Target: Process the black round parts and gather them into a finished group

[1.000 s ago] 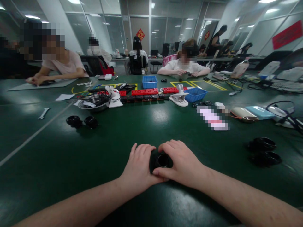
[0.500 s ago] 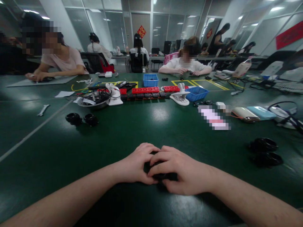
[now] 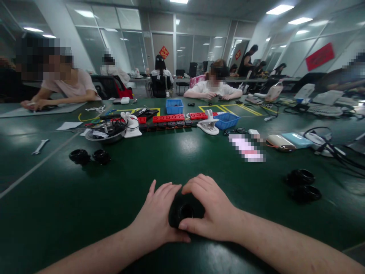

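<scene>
A round black part with a hole in its middle (image 3: 184, 211) rests on the green table (image 3: 176, 160) close in front of me. Both hands clasp it. My left hand (image 3: 155, 215) curls round its left side. My right hand (image 3: 212, 209) wraps over its top and right side, thumb under the front. Most of the part is hidden by my fingers.
Two black ring parts (image 3: 302, 185) lie at the right, two more (image 3: 89, 156) at the left, a wrench (image 3: 40, 146) beyond. Mid-table hold red power strips (image 3: 168, 118), blue baskets (image 3: 174, 106), a metal bowl (image 3: 106, 132), white clamps and cables. People sit across the table.
My fingers, closed tight over the part half a second ago, have spread so its hole shows again. The view has tilted up and to the right.
</scene>
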Motion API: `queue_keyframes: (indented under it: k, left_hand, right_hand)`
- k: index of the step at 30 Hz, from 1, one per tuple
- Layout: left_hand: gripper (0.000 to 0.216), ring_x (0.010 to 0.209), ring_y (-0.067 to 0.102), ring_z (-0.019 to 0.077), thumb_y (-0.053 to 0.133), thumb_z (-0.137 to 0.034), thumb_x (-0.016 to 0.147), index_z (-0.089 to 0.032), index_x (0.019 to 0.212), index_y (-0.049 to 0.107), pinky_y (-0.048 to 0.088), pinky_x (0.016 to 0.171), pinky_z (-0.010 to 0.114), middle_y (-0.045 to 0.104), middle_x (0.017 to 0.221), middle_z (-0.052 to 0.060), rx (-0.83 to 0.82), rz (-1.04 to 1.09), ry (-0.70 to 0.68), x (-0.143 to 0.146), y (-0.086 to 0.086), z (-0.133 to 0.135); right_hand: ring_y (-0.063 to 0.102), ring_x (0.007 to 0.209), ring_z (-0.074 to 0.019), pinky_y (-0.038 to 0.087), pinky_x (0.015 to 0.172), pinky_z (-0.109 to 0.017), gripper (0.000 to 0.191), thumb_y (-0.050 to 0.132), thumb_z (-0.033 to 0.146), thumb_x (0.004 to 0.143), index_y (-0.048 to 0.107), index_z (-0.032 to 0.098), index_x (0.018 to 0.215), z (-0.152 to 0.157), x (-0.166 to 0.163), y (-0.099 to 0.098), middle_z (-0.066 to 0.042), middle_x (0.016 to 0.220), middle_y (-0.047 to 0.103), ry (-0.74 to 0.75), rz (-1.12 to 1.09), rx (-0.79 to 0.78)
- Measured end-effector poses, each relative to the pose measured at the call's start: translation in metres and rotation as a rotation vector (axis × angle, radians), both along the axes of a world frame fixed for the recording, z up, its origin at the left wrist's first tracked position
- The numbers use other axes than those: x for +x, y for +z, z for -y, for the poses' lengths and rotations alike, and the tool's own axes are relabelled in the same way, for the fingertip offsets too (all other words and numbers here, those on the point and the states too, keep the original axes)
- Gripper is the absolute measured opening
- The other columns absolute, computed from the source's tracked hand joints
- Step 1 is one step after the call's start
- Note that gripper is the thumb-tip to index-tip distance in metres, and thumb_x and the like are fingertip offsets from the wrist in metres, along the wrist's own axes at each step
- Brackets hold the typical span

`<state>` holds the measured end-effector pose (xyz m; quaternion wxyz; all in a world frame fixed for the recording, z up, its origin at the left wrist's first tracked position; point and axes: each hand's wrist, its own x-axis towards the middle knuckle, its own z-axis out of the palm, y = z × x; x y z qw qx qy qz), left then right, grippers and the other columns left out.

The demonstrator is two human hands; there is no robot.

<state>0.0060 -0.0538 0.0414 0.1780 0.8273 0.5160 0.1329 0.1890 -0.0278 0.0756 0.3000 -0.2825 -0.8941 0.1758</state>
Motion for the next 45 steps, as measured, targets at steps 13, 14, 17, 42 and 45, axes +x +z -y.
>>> queue_keyframes:
  k: [13,14,17,42,45]
  left_hand:
    - [0.031,0.103,0.047,0.0254,0.069,-0.014,0.057,-0.02,0.086,0.06,0.04,0.092,0.039,0.05,0.106,0.004,-0.053,0.196,-0.146,-0.004,0.011,-0.012]
    - [0.031,0.105,0.046,0.0252,0.07,-0.013,0.057,-0.021,0.085,0.062,0.04,0.092,0.037,0.05,0.108,0.003,-0.07,0.197,-0.177,-0.005,0.012,-0.014]
    - [0.029,0.112,0.041,0.0264,0.072,-0.015,0.057,-0.023,0.084,0.064,0.035,0.097,0.037,0.047,0.114,0.002,-0.095,0.175,-0.256,-0.008,0.014,-0.017]
    - [0.039,0.095,0.052,0.0266,0.071,-0.027,0.053,-0.019,0.089,0.058,0.019,0.103,0.056,0.055,0.096,0.005,0.05,0.102,-0.042,0.009,0.005,0.001]
    - [0.04,0.102,0.048,0.0253,0.072,-0.023,0.054,-0.022,0.093,0.061,0.03,0.101,0.047,0.054,0.104,0.004,-0.04,0.149,-0.183,0.002,0.007,-0.007]
  right_hand:
    - [0.049,0.077,-0.0165,0.038,0.074,-0.031,0.021,0.057,0.016,0.067,0.059,0.015,0.087,-0.001,-0.003,-0.001,-0.003,0.084,0.062,0.162,0.162,-0.088]
    - [0.049,0.076,-0.0162,0.038,0.074,-0.031,0.022,0.055,0.014,0.066,0.06,0.016,0.087,-0.002,-0.003,-0.001,-0.002,0.083,0.063,0.207,0.164,-0.089]
    - [0.049,0.075,-0.016,0.036,0.075,-0.032,0.024,0.051,0.012,0.063,0.062,0.018,0.085,0.0,-0.004,-0.001,0.0,0.082,0.065,0.299,0.161,-0.084]
    - [0.049,0.081,-0.0179,0.037,0.072,-0.031,0.034,0.069,0.038,0.067,0.059,0.016,0.09,0.003,-0.006,-0.005,-0.004,0.088,0.059,0.073,0.205,-0.082]
    - [0.049,0.082,-0.0172,0.037,0.075,-0.031,0.028,0.064,0.023,0.067,0.06,0.017,0.093,0.002,-0.004,-0.002,-0.003,0.093,0.062,0.209,0.171,-0.067]
